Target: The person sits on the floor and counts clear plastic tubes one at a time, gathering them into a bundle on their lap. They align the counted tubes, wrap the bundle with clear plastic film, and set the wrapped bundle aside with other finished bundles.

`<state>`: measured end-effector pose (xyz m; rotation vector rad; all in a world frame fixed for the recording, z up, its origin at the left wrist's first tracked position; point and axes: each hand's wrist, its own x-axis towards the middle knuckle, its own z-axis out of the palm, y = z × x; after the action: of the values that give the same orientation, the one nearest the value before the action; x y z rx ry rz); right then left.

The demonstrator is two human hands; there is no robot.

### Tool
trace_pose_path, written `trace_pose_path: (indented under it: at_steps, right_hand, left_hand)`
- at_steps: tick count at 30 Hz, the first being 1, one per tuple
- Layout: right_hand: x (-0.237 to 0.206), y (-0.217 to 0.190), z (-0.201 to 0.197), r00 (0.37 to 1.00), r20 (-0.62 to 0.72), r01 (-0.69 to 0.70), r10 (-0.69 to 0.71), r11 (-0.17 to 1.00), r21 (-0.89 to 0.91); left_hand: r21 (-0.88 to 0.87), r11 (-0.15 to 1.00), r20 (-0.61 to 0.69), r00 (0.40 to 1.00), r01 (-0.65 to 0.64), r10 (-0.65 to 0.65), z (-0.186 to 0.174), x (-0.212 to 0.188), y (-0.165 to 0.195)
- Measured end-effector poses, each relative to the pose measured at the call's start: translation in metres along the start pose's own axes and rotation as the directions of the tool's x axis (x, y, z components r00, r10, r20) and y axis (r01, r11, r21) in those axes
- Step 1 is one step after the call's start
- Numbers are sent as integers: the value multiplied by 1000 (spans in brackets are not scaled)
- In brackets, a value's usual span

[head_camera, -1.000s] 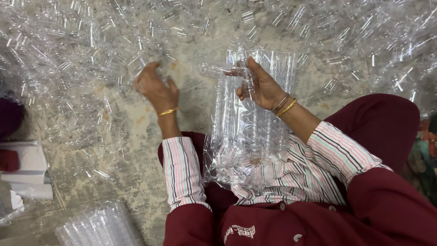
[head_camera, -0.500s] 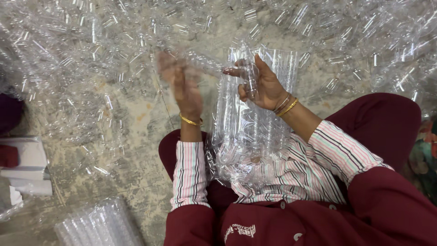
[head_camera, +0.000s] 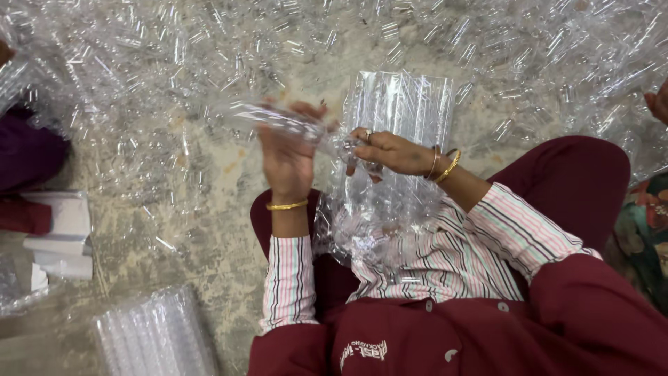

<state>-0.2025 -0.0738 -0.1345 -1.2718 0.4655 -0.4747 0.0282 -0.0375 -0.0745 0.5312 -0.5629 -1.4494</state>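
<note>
My left hand (head_camera: 287, 157) grips a bunch of clear plastic tubes (head_camera: 268, 118), lying sideways and blurred. The tubes' right end meets my right hand (head_camera: 390, 152), which pinches the mouth of a clear plastic bag (head_camera: 400, 104). That bag stands upright on my lap, packed with several clear tubes side by side. Both wrists carry gold bangles, and striped sleeves cover my forearms. Loose clear tubes (head_camera: 209, 49) are heaped all over the concrete floor in front of me.
A filled bag of tubes (head_camera: 153, 334) lies on the floor at the lower left. White flat packets (head_camera: 59, 237) are stacked at the left edge beside dark purple cloth (head_camera: 28, 150). Another person's patterned clothing (head_camera: 643, 230) and fingers (head_camera: 656, 103) show at the right edge.
My left hand left the floor pile, swung right and now holds a bunch of tubes at the bag's mouth. My right hand dropped slightly, still on the bag.
</note>
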Motion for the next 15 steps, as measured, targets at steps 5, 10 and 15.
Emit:
trace_pose_path:
  at_steps: [5, 10, 15]
  right_hand:
    - [-27, -26, 28, 997, -36, 47, -68, 908, -416]
    - [-61, -75, 59, 946, -130, -40, -298, 291, -956]
    - [-74, -107, 110, 719, 235, -39, -654, -376, -926]
  left_hand:
    - [239, 931, 91, 961, -277, 262, 17, -56, 21]
    - [657, 689, 103, 942, -306, 320, 4, -120, 86]
    - [955, 268, 169, 974, -123, -154, -21, -174, 97]
